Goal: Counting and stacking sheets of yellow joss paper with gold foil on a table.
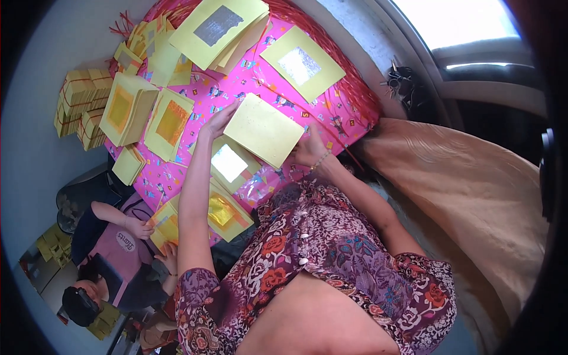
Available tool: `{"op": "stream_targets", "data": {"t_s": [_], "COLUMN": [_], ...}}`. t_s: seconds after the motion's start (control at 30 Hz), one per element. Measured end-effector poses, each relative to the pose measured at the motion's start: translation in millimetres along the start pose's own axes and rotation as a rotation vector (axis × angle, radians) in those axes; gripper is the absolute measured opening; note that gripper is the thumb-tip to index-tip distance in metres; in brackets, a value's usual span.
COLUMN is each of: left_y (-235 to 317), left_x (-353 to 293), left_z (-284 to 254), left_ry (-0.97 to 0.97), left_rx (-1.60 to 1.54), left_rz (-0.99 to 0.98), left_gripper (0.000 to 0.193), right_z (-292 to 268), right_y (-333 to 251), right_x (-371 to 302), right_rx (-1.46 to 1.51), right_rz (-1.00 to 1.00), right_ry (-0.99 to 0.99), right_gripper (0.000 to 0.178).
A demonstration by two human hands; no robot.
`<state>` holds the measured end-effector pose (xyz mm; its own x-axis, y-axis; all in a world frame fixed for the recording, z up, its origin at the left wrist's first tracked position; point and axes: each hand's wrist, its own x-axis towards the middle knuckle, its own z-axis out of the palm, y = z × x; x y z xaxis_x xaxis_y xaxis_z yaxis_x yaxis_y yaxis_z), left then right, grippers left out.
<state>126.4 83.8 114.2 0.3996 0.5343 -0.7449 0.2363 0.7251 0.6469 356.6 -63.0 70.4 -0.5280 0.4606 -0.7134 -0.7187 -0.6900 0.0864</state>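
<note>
A neat stack of plain yellow paper sheets (264, 130) is held between my two hands above the pink table. My left hand (219, 122) is closed on its upper left edge, with the fingers partly behind it. At the right edge, my right hand (312, 148) grips the stack, its fingertips partly hidden by the paper. Just below the stack lie yellow sheets bearing a silver foil square (229, 163). Closer to me are yellow sheets with a gold foil patch (222, 209).
The table has a pink patterned cover (248, 89). Foil-patched piles (218, 29) and a silver-foil sheet (302, 63) lie farther away. Red strings (361, 97) line the far edge. Tied yellow bundles (83, 97) stand left. A co-worker's hand (139, 228) holds yellow paper. Tan cloth (455, 171) hangs right.
</note>
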Motion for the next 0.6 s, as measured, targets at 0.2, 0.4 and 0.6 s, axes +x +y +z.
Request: {"op": "stream_targets", "data": {"t_s": [0.2, 0.4, 0.6], "left_y": [-5.0, -5.7, -1.9], "left_x": [-4.8, -6.9, -17.3], "left_z": [5.3, 8.9, 14.4], "left_ry": [0.02, 0.043, 0.029], "left_rx": [0.226, 0.233, 0.214], "left_rz": [-0.065, -0.078, -0.047], "left_gripper": [0.067, 0.069, 0.066], "right_z": [35.6, 26.0, 31.2], "right_y": [6.0, 6.5, 8.7], "right_x": [-14.9, -6.6, -8.1], "right_rx": [0.15, 0.154, 0.193], "right_rz": [-0.139, -0.137, -0.139], "right_ry": [-0.166, -0.206, -0.194], "right_gripper": [0.09, 0.089, 0.088]}}
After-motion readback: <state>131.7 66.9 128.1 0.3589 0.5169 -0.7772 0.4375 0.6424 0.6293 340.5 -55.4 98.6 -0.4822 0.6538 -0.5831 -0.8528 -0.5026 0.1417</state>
